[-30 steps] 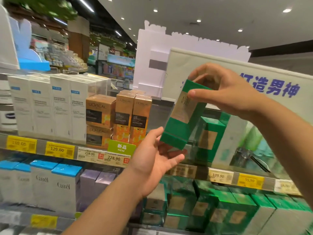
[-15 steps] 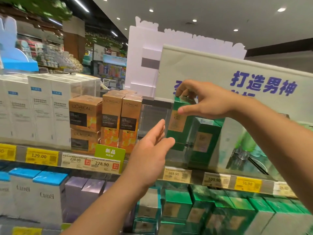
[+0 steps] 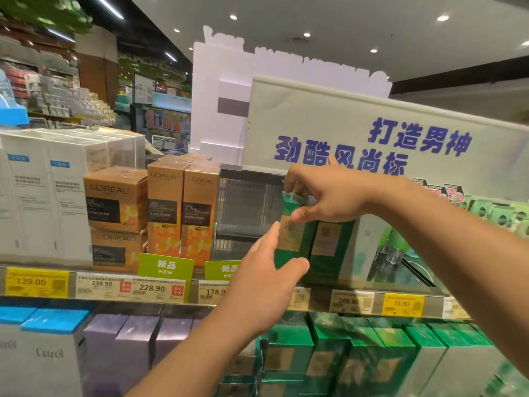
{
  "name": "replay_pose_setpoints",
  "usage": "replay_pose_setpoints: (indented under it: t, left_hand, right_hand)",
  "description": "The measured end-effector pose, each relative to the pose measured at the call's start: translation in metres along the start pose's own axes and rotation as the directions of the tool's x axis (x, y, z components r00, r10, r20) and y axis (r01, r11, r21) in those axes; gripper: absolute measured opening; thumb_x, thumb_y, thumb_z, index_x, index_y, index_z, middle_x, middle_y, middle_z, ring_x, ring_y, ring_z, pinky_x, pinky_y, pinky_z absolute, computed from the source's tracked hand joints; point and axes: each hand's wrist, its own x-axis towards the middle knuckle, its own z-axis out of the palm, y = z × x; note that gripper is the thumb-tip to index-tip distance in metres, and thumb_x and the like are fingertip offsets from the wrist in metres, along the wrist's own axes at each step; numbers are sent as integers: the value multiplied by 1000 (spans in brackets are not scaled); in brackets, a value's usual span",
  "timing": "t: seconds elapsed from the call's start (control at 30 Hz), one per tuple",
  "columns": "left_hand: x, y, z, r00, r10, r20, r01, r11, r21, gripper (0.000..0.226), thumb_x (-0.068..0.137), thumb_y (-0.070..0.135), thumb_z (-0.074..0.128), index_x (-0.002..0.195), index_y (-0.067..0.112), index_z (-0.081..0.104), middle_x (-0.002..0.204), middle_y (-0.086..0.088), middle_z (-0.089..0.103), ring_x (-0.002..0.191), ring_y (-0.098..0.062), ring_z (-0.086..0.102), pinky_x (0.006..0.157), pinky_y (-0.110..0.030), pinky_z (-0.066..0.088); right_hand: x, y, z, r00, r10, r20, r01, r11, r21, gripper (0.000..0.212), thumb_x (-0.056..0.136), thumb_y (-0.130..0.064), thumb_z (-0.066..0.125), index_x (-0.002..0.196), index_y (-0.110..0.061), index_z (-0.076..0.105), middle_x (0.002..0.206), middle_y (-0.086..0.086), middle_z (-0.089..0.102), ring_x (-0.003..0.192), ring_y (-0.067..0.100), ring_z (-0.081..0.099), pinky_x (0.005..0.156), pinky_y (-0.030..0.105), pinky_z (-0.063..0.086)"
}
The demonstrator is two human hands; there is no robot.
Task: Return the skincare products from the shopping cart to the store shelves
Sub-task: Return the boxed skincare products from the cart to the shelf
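— Now, where is the green box (image 3: 292,239) being kept?

— It is being held upright on the upper shelf (image 3: 200,293), just beside a second green box (image 3: 329,245) on its right and close to a clear case (image 3: 246,213) on its left. Whether its base is being rested fully on the shelf cannot be told, since the lower edge is being hidden by the left hand (image 3: 266,285).

— How is it being gripped?

— Its top is being pinched by the right hand (image 3: 329,196), thumb at the front and curled fingers over the lid. The left hand is being held open in front of the box's lower part, fingers straight and close together, thumb spread out to the right. Whether the box is being touched by that palm cannot be told.

— And what is being shown around it?

— Orange L'Oréal boxes (image 3: 183,213) are being displayed further left, with white boxes (image 3: 45,196) beyond them. Price tags (image 3: 151,287) are being carried along the shelf edge, and more green boxes (image 3: 372,356) are being stocked on the shelf below. A sign (image 3: 372,133) with blue lettering is being shown above the hands.
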Motion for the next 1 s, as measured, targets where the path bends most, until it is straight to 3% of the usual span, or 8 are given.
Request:
replay_pose_setpoints:
  t: [0.2,0.33,0.47,0.6,0.67,0.73,0.8,1.0]
  left_hand:
    - [5,-2,1,1000,-2,-26,3,1000,28,69,98,42,57,157,49,23,153,21,43,138,-6,43,117,-41,39]
    - [5,-1,3,1000,9,-13,-8,999,38,61,100,40,56,154,50,30,144,24,51,130,-3,48,110,-35,42]
    - [6,-2,4,1000,12,1,-12,999,29,59,100,40,55,152,51,30,142,25,51,130,-3,48,107,-34,42]
    - [3,-2,2,1000,7,27,-8,1000,22,68,97,47,56,157,50,23,153,24,43,141,-6,42,118,-43,38]
    - [1,-1,-4,1000,3,20,-4,999,34,72,98,48,56,158,49,17,159,23,35,145,-6,37,118,-40,36]
    - [-3,1,-14,1000,12,-4,-12,999,42,74,99,47,57,160,47,15,163,20,30,145,-5,37,113,-31,36]
    - [-8,2,-29,998,34,-46,-33,999,23,73,99,42,58,160,43,20,162,18,34,142,-2,40,107,-23,35]
    - [-28,-3,-84,953,87,-289,-121,987,-104,55,96,35,65,148,41,48,140,20,61,121,11,56,112,-29,46]
  right_hand:
    - [-11,4,-13,999,43,-2,-43,999,-25,52,90,-51,73,134,-37,49,139,-11,61,133,16,54,124,62,-7]
    - [-15,6,-15,994,102,49,-99,993,-59,60,90,-46,76,142,-39,46,141,-11,61,134,18,55,123,58,11]
    - [-14,6,-8,996,85,31,-83,993,-83,58,91,-42,76,142,-38,48,140,-12,62,132,18,56,124,61,1]
    - [-16,4,-12,996,79,31,-78,997,-26,62,88,-50,76,143,-38,49,147,-11,56,137,18,50,123,54,20]
    - [-17,-1,-15,999,15,-39,-13,999,36,59,90,-52,72,143,-36,51,150,-13,53,138,12,47,121,45,30]
    - [-14,-10,-16,983,-60,-174,79,991,105,51,94,-50,68,141,-35,55,145,-15,55,131,5,49,103,21,41]
    - [-5,-25,-16,940,-97,-327,154,976,152,41,97,-47,64,135,-34,60,136,-18,58,119,-1,49,85,8,37]
    - [33,-85,-10,737,-195,-647,366,920,141,23,99,-45,62,117,-32,67,119,-15,64,115,6,51,95,26,37]
